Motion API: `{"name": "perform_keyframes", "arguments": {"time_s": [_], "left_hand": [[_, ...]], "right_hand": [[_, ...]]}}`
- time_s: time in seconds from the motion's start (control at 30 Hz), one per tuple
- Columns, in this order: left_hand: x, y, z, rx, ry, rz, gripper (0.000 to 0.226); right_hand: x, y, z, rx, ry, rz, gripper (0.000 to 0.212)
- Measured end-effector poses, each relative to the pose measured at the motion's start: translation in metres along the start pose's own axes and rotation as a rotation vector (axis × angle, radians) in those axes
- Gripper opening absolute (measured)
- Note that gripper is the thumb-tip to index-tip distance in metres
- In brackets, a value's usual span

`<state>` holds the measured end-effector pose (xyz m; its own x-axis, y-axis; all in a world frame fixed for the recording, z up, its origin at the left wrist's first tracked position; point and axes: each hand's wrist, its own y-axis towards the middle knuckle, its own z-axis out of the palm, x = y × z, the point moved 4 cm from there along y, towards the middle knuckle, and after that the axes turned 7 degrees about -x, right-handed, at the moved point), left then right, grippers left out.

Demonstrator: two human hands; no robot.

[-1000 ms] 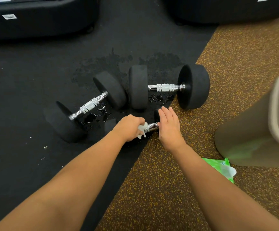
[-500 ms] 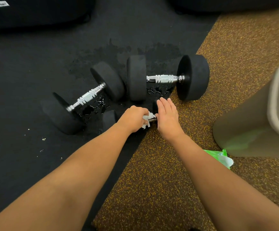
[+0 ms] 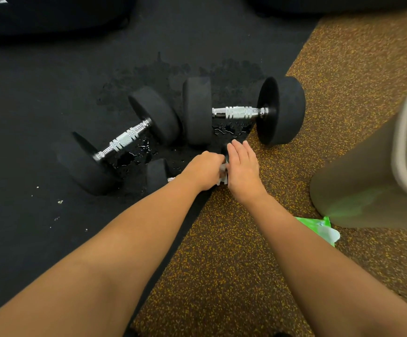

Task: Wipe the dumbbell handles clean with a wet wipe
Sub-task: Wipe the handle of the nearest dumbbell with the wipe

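Your left hand (image 3: pixel 203 170) grips the wet wipe (image 3: pixel 222 171) round the handle of the small dumbbell (image 3: pixel 157 175), at six o'clock from the larger dumbbells (image 3: pixel 196 110). Your right hand (image 3: pixel 242 166) presses flat beside it. The puddles (image 3: pixel 134 158) could let it skid.

Dumbbells (image 3: pixel 280 110), wipe pack (image 3: pixel 319 226) on floor (image 3: pixel 221 263)

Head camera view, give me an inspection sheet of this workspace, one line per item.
Surface: black mat meets speckled brown floor; wet patches under the dumbbells.
Job's things: small dumbbell under the hands, wipe at its handle; left big dumbbell and right big dumbbell lie behind, handles bare.
Clutter: white crumbs on the mat; green wipe pack.
Grips: left hand grips the wipe; right hand flat, fingers straight, over the small dumbbell's end.
Cables: nothing seen.
Surroundings: beige bin at right; dark equipment at top.
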<state>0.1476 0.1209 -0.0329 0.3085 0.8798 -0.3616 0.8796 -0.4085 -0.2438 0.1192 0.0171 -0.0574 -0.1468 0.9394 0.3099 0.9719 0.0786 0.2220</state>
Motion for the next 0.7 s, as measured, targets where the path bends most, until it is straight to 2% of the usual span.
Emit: {"name": "perform_keyframes", "arguments": {"time_s": [0.1,0.27,0.4,0.5,0.7], "left_hand": [[0.007,0.003,0.001,0.014,0.013,-0.041,0.020],[0.021,0.005,0.001,0.040,-0.033,-0.163,0.027],[0.002,0.003,0.006,0.003,-0.004,-0.044,0.019],[-0.003,0.001,0.009,-0.021,0.034,0.011,0.024],[0.021,0.003,-0.001,0.142,0.082,-0.098,0.032]], "right_hand": [[0.000,0.000,0.000,-0.022,0.009,0.001,0.050],[0.001,-0.002,-0.002,-0.063,0.032,-0.004,0.050],[0.001,-0.001,-0.001,-0.070,0.019,-0.011,0.051],[-0.002,0.000,0.002,-0.051,0.017,-0.004,0.051],[-0.002,-0.002,0.001,-0.032,0.024,0.000,0.050]]}}
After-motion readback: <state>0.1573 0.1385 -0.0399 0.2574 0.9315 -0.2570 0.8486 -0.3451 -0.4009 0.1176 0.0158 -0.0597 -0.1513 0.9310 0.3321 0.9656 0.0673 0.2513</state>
